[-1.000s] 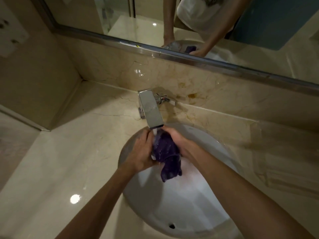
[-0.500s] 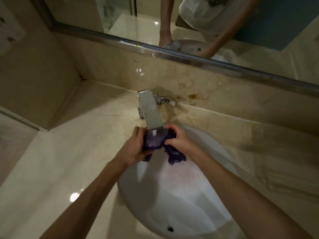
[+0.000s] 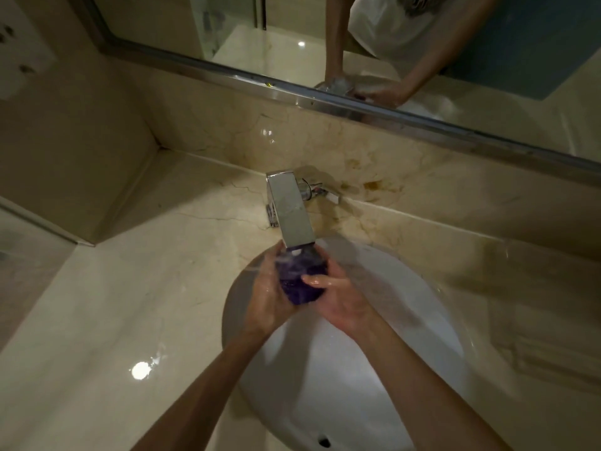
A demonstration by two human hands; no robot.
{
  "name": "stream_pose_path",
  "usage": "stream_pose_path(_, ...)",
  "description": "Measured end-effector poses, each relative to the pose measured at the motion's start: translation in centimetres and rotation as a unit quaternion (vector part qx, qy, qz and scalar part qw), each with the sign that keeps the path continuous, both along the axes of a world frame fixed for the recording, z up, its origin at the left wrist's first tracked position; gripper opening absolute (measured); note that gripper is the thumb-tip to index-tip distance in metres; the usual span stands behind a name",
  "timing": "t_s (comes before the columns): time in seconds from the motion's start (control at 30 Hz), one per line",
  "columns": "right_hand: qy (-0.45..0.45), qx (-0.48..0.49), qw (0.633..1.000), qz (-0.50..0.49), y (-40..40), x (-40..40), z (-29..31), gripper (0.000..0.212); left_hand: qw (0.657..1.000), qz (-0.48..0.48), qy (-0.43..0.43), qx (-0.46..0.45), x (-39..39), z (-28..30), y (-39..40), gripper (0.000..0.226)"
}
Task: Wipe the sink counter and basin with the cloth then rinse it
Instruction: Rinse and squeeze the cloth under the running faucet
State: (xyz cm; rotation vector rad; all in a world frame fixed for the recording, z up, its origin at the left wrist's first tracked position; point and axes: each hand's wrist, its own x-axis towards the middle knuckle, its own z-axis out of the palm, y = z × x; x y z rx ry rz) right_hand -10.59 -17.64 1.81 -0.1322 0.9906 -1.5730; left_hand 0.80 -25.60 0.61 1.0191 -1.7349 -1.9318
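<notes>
A purple cloth (image 3: 297,284) is bunched into a wet ball under the spout of the chrome faucet (image 3: 289,216), with water running onto it. My left hand (image 3: 268,296) cups it from the left and my right hand (image 3: 338,296) presses it from the right, both wet. They are over the back part of the white oval basin (image 3: 374,369). The beige marble counter (image 3: 146,288) surrounds the basin.
A mirror (image 3: 325,43) with a metal frame runs along the back wall and reflects the person's arms. A side wall closes the counter at the left. The overflow hole (image 3: 323,441) sits at the basin's near edge. Brown stains mark the backsplash (image 3: 374,185).
The cloth hung loose between my hands a second ago; it is now squeezed into a tight ball between both palms, still under the running water.
</notes>
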Motion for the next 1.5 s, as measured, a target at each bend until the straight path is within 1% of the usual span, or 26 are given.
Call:
stream_pose_path(0.07,0.053,0.047,0.997,0.03,-0.1,-1.4,0.2,0.066,0.994,0.004,-0.023,-0.104,0.7,0.0,-1.6,0.045)
stream_pose_path(0.1,0.076,0.086,0.993,0.036,-0.3,-1.7,0.5,0.062,0.981,-0.02,-0.034,-0.191,1.1,-0.7,-2.6,0.051)
stream_pose_path(0.13,0.074,0.125,0.989,0.038,-0.5,-1.8,0.4,0.066,0.956,-0.063,-0.05,-0.282,1.4,-1.1,-3.6,0.057)
stream_pose_path(0.23,0.008,0.218,0.973,0.075,-1.0,-1.3,-0.1,0.073,0.827,-0.212,-0.036,-0.519,0.8,-1.2,-4.7,0.049)
stream_pose_path(0.3,-0.023,0.214,0.965,0.147,-0.7,-1.5,-0.3,0.067,0.777,-0.272,-0.018,-0.567,0.2,-0.1,-5.7,0.039)
stream_pose_path(0.37,-0.038,0.173,0.956,0.234,-0.3,-2.7,0.1,0.07,0.749,-0.312,-0.022,-0.584,0.1,0.1,-6.7,0.039)
stream_pose_path(0.43,0.022,0.171,0.927,0.334,-0.4,-3.6,0.4,0.069,0.717,-0.36,-0.063,-0.593,0.1,0.6,-7.5,0.047)
stream_pose_path(0.47,0.079,0.188,0.906,0.371,-0.7,-3.8,0.8,0.063,0.687,-0.376,-0.074,-0.617,-0.1,1.0,-7.8,0.053)
stream_pose_path(0.5,0.133,0.204,0.888,0.39,-1.0,-3.8,1.2,0.056,0.656,-0.384,-0.072,-0.645,-0.3,1.1,-8.0,0.059)
stream_pose_path(0.53,0.173,0.221,0.875,0.394,-1.4,-3.9,1.6,0.053,0.645,-0.384,-0.074,-0.656,-0.5,1.5,-7.9,0.063)
stream_pose_path(0.6,0.227,0.242,0.855,0.398,-2.1,-4.1,2.2,0.053,0.65,-0.363,-0.099,-0.66,-0.8,2.2,-7.5,0.065)
stream_pose_path(0.73,0.391,0.281,0.77,0.419,-2.5,-3.3,2.0,0.062,0.68,-0.334,-0.151,-0.634,-0.9,1.8,-6.0,0.052)
stream_pose_path(0.8,0.445,0.275,0.776,0.353,-2.1,-2.0,1.2,0.049,0.675,-0.328,-0.181,-0.636,-1.2,1.7,-5.4,0.042)
stream_pose_path(0.83,0.487,0.276,0.762,0.326,-1.9,-1.4,0.8,0.045,0.667,-0.317,-0.203,-0.643,-1.5,1.7,-5.1,0.038)
stream_pose_path(0.93,0.65,0.301,0.63,0.3,-2.2,-0.7,0.2,0.047,0.665,-0.304,-0.309,-0.608,-2.6,1.3,-3.9,0.024)
stream_pose_path(0.97,0.691,0.298,0.587,0.3,-2.6,-0.8,0.2,0.043,0.676,-0.287,-0.337,-0.59,-2.7,1.0,-3.5,0.025)
stream_pose_path(1.03,0.759,0.266,0.508,0.308,-3.1,-1.1,0.0,0.029,0.72,-0.252,-0.37,-0.531,-3.1,0.3,-3.5,0.029)
stream_pose_path(1.1,0.796,0.225,0.472,0.304,-3.2,-1.4,0.0,0.025,0.767,-0.258,-0.386,-0.442,-3.3,0.0,-4.5,0.042)
stream_pose_path(1.13,0.802,0.212,0.471,0.299,-3.1,-1.5,0.1,0.026,0.796,-0.271,-0.382,-0.384,-3.2,0.1,-5.1,0.047)
stream_pose_path(1.17,0.805,0.202,0.47,0.301,-3.2,-1.5,0.3,0.029,0.808,-0.31,-0.385,-0.321,-3.3,0.4,-5.5,0.049)
stream_pose_path(1.23,0.808,0.181,0.467,0.31,-3.2,-1.8,0.2,0.037,0.785,-0.399,-0.401,-0.252,-3.1,1.5,-6.0,0.045)
stream_pose_path(1.27,0.798,0.173,0.479,0.322,-3.1,-1.8,0.2,0.042,0.777,-0.405,-0.402,-0.266,-2.7,1.5,-6.1,0.046)
stream_pose_path(1.33,0.751,0.175,0.533,0.35,-3.1,-2.1,0.5,0.06,0.812,-0.368,-0.364,-0.27,-1.5,1.4,-5.9,0.061)
stream_pose_path(1.4,0.672,0.2,0.604,0.38,-3.4,-2.5,0.9,0.077,0.857,-0.325,-0.31,-0.252,-0.5,1.1,-5.4,0.09)
stream_pose_path(1.43,0.636,0.206,0.637,0.384,-3.6,-2.5,0.9,0.08,0.882,-0.307,-0.277,-0.226,-0.2,1.0,-5.1,0.102)
stream_pose_path(1.5,0.602,0.207,0.674,0.376,-3.8,-2.6,0.8,0.079,0.922,-0.272,-0.218,-0.17,-0.1,0.7,-4.8,0.111)
